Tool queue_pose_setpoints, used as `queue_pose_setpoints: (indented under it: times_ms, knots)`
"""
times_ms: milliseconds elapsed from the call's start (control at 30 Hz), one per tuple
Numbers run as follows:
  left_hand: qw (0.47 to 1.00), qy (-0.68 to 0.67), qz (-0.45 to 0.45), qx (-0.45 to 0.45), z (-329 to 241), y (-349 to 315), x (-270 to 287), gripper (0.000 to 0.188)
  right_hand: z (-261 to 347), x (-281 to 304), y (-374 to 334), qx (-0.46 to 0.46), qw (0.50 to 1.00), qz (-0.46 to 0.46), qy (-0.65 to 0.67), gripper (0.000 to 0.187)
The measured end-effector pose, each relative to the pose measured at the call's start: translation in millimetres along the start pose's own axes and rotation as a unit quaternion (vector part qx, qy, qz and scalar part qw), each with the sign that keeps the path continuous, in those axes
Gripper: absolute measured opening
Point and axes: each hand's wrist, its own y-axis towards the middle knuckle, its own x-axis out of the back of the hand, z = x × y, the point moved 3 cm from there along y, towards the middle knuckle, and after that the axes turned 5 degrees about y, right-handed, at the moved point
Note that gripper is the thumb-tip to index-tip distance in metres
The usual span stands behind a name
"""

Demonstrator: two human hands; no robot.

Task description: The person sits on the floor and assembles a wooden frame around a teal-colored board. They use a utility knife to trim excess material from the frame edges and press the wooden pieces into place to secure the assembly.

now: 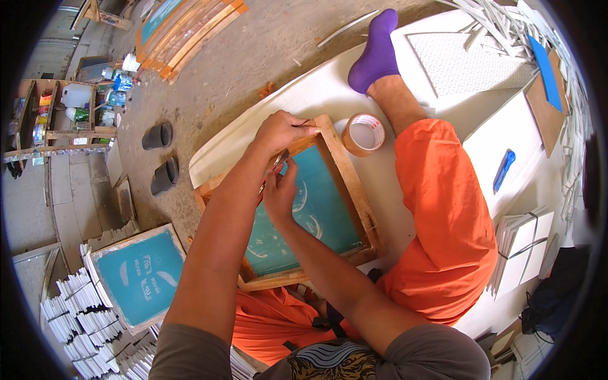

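Observation:
A wooden screen-printing frame [354, 196] with teal mesh leans across my lap, pale curved marks showing on the mesh. At its far corner my left hand [278, 132] grips the upper rail, fingers closed near a thin brown edge or strip. Just below, over the inside of that rail, my right hand [280, 193] is closed around a red-handled tool [281, 159] with a dark metal end. It looks like pliers, but the fingers hide much of it. A roll of brown tape [364, 134] stands right beside the frame's far corner.
I sit on a white surface [405, 183]. Rightward lie a blue cutter knife [504, 171], strapped white boards [520, 247] and white offcuts [487, 25]. Another teal screen [136, 275] rests on stacked white bundles [82, 323] at left. Slippers [157, 136] and leaning frames [190, 35] are beyond.

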Motion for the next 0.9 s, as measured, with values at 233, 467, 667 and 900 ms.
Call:
queue_pose_setpoints:
  times_ms: [233, 467, 667, 900]
  knots:
    - [1.0, -0.002, 0.003, 0.01, -10, -5, 3, 0.051, -2, -9, -9, -0.015, 0.999, 0.014, -0.028, 0.055]
    - [0.999, -0.019, 0.0, 0.028, -9, -7, 1, 0.055, -13, -16, -17, -0.017, 0.998, 0.024, -0.062, 0.055]
    - [0.999, -0.014, 0.014, 0.036, -10, -7, 4, 0.059, -18, -23, -20, -0.043, 0.998, 0.023, -0.049, 0.062]
    - [0.999, -0.009, 0.014, 0.038, -15, -8, 4, 0.061, -42, -38, -33, 0.002, 0.984, 0.078, -0.159, 0.068]
